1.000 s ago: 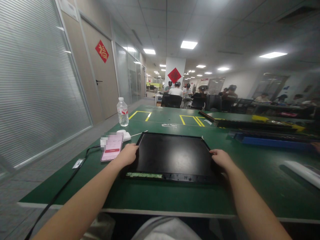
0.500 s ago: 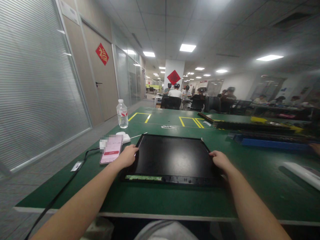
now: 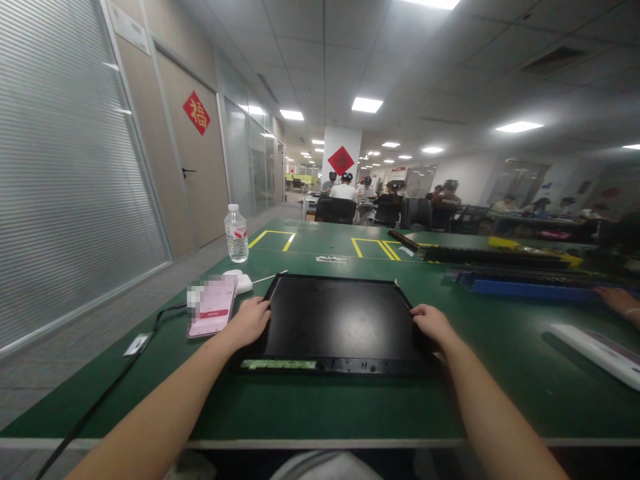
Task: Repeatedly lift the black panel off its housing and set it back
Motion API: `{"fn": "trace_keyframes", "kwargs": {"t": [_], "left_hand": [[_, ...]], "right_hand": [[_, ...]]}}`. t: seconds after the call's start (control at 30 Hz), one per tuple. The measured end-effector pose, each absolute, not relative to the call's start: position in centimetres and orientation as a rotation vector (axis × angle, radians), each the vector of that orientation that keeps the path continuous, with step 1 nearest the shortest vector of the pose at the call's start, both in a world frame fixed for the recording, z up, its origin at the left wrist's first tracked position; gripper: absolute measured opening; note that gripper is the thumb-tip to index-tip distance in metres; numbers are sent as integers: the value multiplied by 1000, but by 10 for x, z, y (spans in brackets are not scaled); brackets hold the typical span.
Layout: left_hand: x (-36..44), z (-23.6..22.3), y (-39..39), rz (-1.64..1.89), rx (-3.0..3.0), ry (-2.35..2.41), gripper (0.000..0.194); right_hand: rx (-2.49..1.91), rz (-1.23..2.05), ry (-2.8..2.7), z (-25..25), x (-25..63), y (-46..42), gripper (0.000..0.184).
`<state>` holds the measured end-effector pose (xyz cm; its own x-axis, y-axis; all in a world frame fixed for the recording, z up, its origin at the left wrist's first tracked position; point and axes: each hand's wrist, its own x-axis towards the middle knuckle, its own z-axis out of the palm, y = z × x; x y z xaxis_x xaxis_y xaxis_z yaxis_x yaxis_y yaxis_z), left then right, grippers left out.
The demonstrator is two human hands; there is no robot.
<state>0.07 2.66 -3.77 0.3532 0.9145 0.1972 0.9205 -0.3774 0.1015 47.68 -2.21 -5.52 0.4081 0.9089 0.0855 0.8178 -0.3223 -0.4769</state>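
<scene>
A flat black display panel [image 3: 340, 320] with a dark frame lies in front of me on the green table [image 3: 320, 410]. Along its near edge, on the left, runs a green circuit strip [image 3: 279, 365]. My left hand [image 3: 251, 320] grips the panel's left side, thumb on the frame and the other fingers mostly hidden. On the opposite side my right hand [image 3: 433, 324] is closed around the right edge, its fingertips partly out of sight beneath. Beside my left wrist lies a phone [image 3: 214, 313] with a pink screen.
A water bottle [image 3: 236, 233] and a white object [image 3: 241, 281] stand at the left. To the right are a blue bar-like piece [image 3: 520, 288], long black parts [image 3: 495, 255] and a white device [image 3: 595, 353]. Another person's hand [image 3: 620, 301] reaches in at the right edge. A black cable [image 3: 107, 393] crosses the left side.
The camera view has shifted slightly right and up, so the scene sits lower and further left. Both hands keep hold of the panel. Another person's hand shows more at the right edge.
</scene>
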Motion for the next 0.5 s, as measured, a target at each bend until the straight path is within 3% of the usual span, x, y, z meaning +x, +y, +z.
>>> {"fn": "trace_keyframes", "kwargs": {"t": [0.17,0.5], "left_hand": [[1,-41,29,-363,-2583,-1749,47],[-1,-36,28,-972,-2592,-2227,53]], "right_hand": [[-2203,268,-1486,-58,477,-22,30],[-2207,167,-1500,-66,481,-18,29]]}}
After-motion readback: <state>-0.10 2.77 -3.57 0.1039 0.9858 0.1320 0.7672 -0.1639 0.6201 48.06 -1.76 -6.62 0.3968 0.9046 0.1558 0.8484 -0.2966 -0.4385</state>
